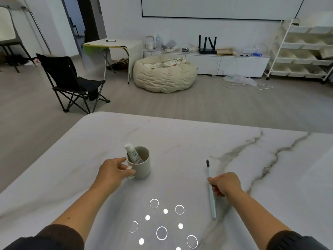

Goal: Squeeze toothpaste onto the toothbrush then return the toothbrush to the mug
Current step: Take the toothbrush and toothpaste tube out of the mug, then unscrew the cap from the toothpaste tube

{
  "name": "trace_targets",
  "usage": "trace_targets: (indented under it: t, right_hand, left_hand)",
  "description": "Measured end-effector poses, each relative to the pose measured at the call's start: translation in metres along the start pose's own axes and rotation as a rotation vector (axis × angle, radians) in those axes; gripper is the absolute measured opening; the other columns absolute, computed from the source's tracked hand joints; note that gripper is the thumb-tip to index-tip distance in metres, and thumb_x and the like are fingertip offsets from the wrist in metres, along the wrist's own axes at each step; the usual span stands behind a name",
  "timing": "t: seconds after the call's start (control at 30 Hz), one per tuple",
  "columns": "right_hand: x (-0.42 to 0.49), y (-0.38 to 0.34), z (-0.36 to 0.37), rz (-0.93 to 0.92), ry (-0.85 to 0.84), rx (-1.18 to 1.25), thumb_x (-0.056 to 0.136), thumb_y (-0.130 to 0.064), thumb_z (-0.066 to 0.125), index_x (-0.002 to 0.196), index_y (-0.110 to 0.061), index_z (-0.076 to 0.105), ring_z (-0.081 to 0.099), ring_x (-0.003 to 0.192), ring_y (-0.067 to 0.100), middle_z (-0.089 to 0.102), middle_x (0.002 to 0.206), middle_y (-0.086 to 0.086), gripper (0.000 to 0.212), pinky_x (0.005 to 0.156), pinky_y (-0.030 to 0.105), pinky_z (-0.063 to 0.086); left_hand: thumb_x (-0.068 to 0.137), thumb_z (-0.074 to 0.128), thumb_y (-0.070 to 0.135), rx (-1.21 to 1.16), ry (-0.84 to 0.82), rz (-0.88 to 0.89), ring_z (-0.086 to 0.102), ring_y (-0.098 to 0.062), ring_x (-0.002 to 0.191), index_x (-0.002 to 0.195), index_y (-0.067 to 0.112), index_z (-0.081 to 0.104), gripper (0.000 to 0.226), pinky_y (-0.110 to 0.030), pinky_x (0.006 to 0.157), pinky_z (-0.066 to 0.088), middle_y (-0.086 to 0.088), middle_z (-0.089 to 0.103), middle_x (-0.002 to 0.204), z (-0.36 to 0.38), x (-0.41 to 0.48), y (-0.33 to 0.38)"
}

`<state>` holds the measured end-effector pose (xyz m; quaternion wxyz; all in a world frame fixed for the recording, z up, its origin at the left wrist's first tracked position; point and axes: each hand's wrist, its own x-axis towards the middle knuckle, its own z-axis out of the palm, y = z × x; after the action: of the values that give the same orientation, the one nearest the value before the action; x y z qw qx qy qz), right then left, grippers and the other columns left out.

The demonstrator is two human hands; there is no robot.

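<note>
A pale green mug (142,168) stands on the white marble table (180,138). A white toothpaste tube (133,154) leans inside it, cap end up and to the left. My left hand (112,171) grips the mug's handle on its left side. My right hand (224,184) is closed around the middle of a light blue toothbrush (211,197). The brush points away from me, its dark bristle head (207,163) up, well to the right of the mug.
The table's far edge runs at mid-frame, with grey floor beyond. A black folding chair (72,83) stands at the far left, a beige bean bag (164,74) behind. Dark veins cross the table at the right. White light circles (162,231) lie on the table near me.
</note>
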<state>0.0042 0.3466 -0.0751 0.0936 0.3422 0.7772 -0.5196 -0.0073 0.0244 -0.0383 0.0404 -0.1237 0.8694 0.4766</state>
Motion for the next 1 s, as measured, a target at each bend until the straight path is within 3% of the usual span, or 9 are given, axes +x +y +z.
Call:
trace_targets:
  t: [0.13, 0.27, 0.4, 0.53, 0.6, 0.7, 0.87, 1.0]
  right_hand:
    - [0.003, 0.005, -0.002, 0.009, 0.022, -0.010, 0.079, -0.005, 0.072, 0.068, 0.002, 0.057, 0.051, 0.042, 0.024, 0.055, 0.054, 0.014, 0.020, 0.063, 0.038, 0.054]
    - [0.007, 0.006, 0.000, -0.012, 0.025, -0.041, 0.079, -0.006, 0.072, 0.058, -0.001, 0.053, 0.053, 0.043, 0.023, 0.056, 0.053, 0.013, 0.029, 0.066, 0.037, 0.054]
    - [0.007, 0.010, 0.003, -0.094, 0.079, -0.169, 0.078, -0.011, 0.074, 0.056, -0.005, 0.056, 0.060, 0.046, 0.023, 0.066, 0.059, 0.015, 0.029, 0.069, 0.034, 0.056]
    - [0.007, 0.013, 0.002, -0.149, 0.102, -0.199, 0.076, -0.013, 0.076, 0.060, -0.003, 0.062, 0.061, 0.044, 0.022, 0.068, 0.058, 0.014, 0.023, 0.070, 0.034, 0.057]
    - [0.008, 0.016, 0.002, -0.166, 0.107, -0.181, 0.075, -0.013, 0.077, 0.061, -0.002, 0.061, 0.062, 0.046, 0.025, 0.068, 0.058, 0.014, 0.024, 0.071, 0.038, 0.059]
    - [0.006, 0.021, -0.001, -0.201, 0.114, -0.148, 0.076, -0.015, 0.076, 0.062, 0.002, 0.064, 0.062, 0.044, 0.024, 0.066, 0.054, 0.013, 0.025, 0.071, 0.040, 0.060]
    - [0.002, 0.027, -0.011, -0.234, 0.165, -0.108, 0.080, -0.022, 0.071, 0.049, -0.008, 0.056, 0.065, 0.051, 0.032, 0.064, 0.051, 0.014, 0.038, 0.073, 0.042, 0.058]
    - [-0.002, 0.027, -0.018, -0.244, 0.154, -0.045, 0.081, -0.017, 0.071, 0.057, -0.003, 0.059, 0.057, 0.042, 0.025, 0.062, 0.053, 0.013, 0.030, 0.066, 0.042, 0.060]
  left_hand:
    - [0.064, 0.081, 0.033, -0.005, 0.017, 0.001, 0.058, -0.024, 0.102, 0.132, 0.010, 0.047, 0.079, -0.035, 0.090, 0.043, -0.004, 0.062, 0.112, 0.000, 0.005, 0.001]
    - [0.070, 0.072, 0.047, -0.048, 0.080, 0.003, 0.058, -0.026, 0.105, 0.130, 0.011, 0.048, 0.074, -0.039, 0.093, 0.044, -0.003, 0.057, 0.125, 0.001, 0.011, 0.003]
    - [0.073, 0.070, 0.043, -0.186, 0.119, -0.021, 0.059, -0.027, 0.105, 0.124, 0.009, 0.054, 0.063, -0.048, 0.096, 0.047, -0.002, 0.062, 0.113, 0.003, 0.016, 0.008]
    - [0.075, 0.072, 0.030, -0.282, 0.135, -0.018, 0.063, -0.021, 0.089, 0.103, 0.015, 0.067, 0.032, -0.043, 0.087, 0.052, 0.005, 0.067, 0.087, 0.007, 0.021, 0.015]
    - [0.075, 0.072, 0.023, -0.340, 0.166, -0.029, 0.063, -0.021, 0.084, 0.100, 0.014, 0.067, 0.027, -0.039, 0.080, 0.053, 0.006, 0.065, 0.081, 0.009, 0.025, 0.017]
    - [0.075, 0.073, 0.018, -0.385, 0.187, -0.050, 0.062, -0.022, 0.082, 0.098, 0.012, 0.067, 0.024, -0.037, 0.077, 0.052, 0.004, 0.065, 0.080, 0.011, 0.031, 0.019]
    - [0.071, 0.075, 0.014, -0.373, 0.206, -0.072, 0.063, -0.029, 0.088, 0.086, 0.015, 0.069, 0.016, -0.046, 0.086, 0.053, -0.003, 0.066, 0.083, 0.016, 0.041, 0.018]
    - [0.068, 0.078, 0.016, -0.372, 0.271, -0.089, 0.062, -0.030, 0.091, 0.078, 0.019, 0.066, 0.015, -0.047, 0.089, 0.051, -0.006, 0.065, 0.087, 0.020, 0.044, 0.017]
